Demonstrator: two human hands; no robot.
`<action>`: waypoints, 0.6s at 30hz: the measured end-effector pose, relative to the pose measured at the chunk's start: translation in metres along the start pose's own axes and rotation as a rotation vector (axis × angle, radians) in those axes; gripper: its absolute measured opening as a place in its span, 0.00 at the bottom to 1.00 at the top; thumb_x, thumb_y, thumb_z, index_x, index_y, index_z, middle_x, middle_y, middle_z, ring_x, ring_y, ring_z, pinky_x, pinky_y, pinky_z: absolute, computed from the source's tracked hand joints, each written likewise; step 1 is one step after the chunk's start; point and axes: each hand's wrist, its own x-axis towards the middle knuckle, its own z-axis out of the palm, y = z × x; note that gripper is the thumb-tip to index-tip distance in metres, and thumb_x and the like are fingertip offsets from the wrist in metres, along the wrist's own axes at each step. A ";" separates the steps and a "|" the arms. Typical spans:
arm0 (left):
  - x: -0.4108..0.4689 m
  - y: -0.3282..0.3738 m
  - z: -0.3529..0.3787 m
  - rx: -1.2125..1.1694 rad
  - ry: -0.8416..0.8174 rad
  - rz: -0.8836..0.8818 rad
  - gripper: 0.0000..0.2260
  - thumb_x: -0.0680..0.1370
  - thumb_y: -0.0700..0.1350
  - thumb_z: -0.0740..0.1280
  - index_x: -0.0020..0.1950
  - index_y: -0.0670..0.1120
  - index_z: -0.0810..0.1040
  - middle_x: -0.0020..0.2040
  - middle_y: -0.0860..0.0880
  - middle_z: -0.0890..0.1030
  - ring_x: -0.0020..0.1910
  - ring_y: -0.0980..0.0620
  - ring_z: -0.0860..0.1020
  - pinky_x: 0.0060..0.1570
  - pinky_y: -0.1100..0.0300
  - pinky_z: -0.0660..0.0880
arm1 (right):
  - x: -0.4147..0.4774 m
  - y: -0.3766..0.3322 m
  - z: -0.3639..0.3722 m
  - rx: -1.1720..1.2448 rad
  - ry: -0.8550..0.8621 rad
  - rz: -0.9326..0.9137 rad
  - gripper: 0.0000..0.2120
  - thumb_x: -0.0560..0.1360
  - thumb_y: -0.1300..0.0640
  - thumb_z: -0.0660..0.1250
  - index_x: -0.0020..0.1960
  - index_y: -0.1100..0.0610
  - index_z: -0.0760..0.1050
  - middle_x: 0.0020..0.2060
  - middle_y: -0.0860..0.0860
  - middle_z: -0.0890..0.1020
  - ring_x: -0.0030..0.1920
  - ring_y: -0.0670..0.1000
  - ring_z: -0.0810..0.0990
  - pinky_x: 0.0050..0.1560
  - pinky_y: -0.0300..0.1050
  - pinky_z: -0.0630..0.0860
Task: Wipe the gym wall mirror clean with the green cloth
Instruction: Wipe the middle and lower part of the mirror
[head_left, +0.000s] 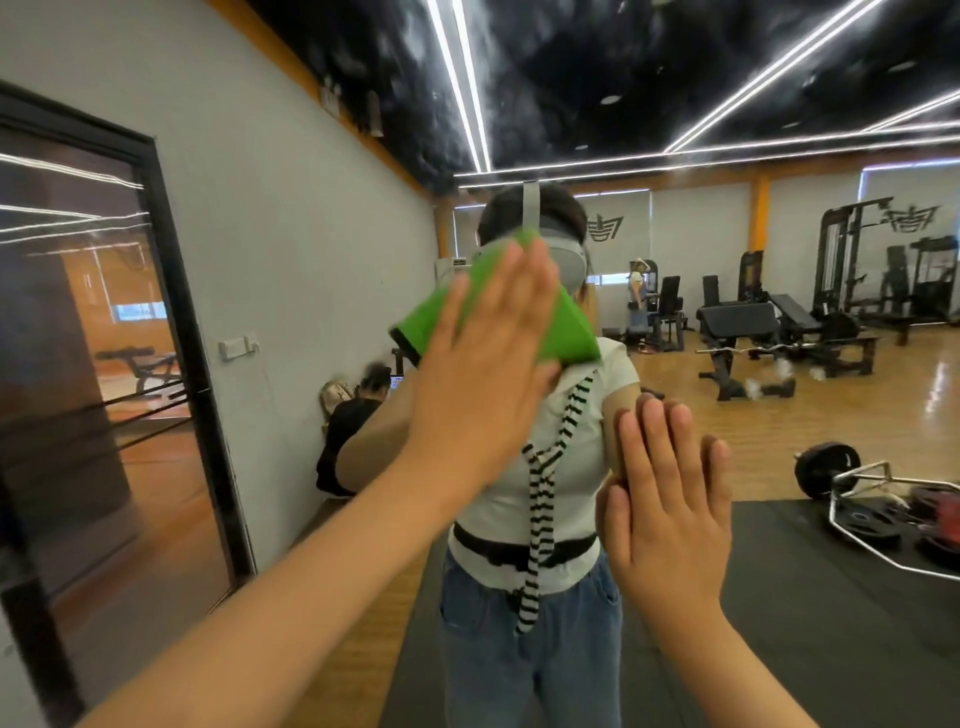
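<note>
Where the frame begins at far left: a dark-framed glass door (78, 338) set in a grey wall (291, 234); I cannot tell whether these are real or reflected, nor where the glass ends.
Seated person (353, 431): in black, low against that wall, seen as a reflection.
Left hand (483, 374): raised on an outstretched arm, fingers straight and slightly fanned, palm pressing flat. It does not curl round anything.
Green cloth (571, 332): folded, sandwiched between that palm and the glass, its edges showing on both sides of the hand, at the height of the reflected head.
Mirror (779, 415): fills the centre and right of the view. No streaks or smears are plain enough to pick out.
Right hand (670, 499): lower and to the right, apart from the cloth, fingers straight and close together, laid flat on the glass so its reflected fingertips meet it. It holds nothing.
Gym machines (779, 322): reflected far behind, with a barbell plate (831, 470) on the floor mat nearer.
Step in hand: the wiping itself, by my reading, with the cloth pressed on an upper central patch.
Next move calls for: even palm pressure so the cloth slides without bunching or slipping out. Overlapping passes should carry it toward the unwiped glass, while the bracing hand lifts clear so it leaves no prints.
</note>
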 end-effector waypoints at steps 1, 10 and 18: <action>-0.010 0.006 0.006 0.058 -0.010 0.132 0.31 0.82 0.54 0.48 0.79 0.43 0.40 0.80 0.48 0.41 0.79 0.51 0.40 0.78 0.49 0.40 | 0.001 0.000 0.000 0.001 -0.002 -0.001 0.26 0.84 0.52 0.47 0.81 0.55 0.52 0.81 0.51 0.53 0.80 0.54 0.52 0.79 0.57 0.47; 0.031 -0.001 0.002 0.028 0.124 0.042 0.30 0.83 0.55 0.46 0.81 0.42 0.48 0.81 0.46 0.49 0.80 0.47 0.49 0.78 0.48 0.45 | 0.001 -0.001 0.001 -0.010 0.011 -0.002 0.25 0.84 0.52 0.46 0.80 0.57 0.55 0.81 0.50 0.53 0.80 0.54 0.53 0.79 0.56 0.47; 0.004 0.013 0.011 0.074 0.036 0.384 0.30 0.83 0.56 0.47 0.81 0.43 0.46 0.81 0.46 0.49 0.80 0.48 0.49 0.79 0.48 0.44 | 0.003 -0.002 -0.004 0.010 -0.026 0.013 0.25 0.84 0.52 0.49 0.79 0.59 0.57 0.79 0.54 0.59 0.80 0.54 0.52 0.79 0.57 0.48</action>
